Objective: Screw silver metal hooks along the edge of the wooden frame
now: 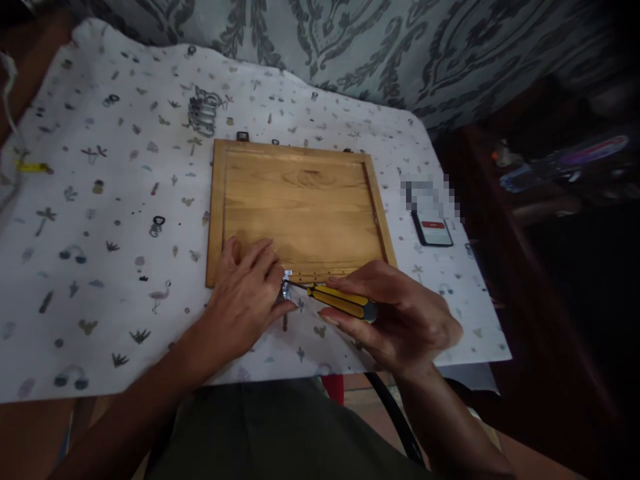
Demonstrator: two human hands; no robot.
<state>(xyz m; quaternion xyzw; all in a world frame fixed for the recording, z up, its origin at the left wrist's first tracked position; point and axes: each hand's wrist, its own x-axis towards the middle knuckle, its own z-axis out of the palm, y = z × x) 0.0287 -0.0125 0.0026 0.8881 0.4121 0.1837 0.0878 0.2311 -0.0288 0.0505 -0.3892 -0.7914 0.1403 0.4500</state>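
A wooden panel point(300, 207) with a raised frame lies flat on the table. My left hand point(250, 287) rests over its near edge, fingers on the wood and thumb below, closed around a small shiny metal fitting point(287, 285) at that edge. In my right hand point(400, 313) is a yellow and black screwdriver point(343, 301), held nearly level between thumb and fingers. Its tip points left and meets the fitting; whether it sits in a screw is too small to tell. Several small dark holes run along the near edge, right of the fitting.
A cluster of grey metal pieces point(203, 112) lies beyond the panel's far left corner. A phone point(434, 230) is at the right. Small dark fittings point(243, 136) show at the panel's far edge. A yellow strip point(33, 167) lies far left on the patterned tablecloth point(125, 280).
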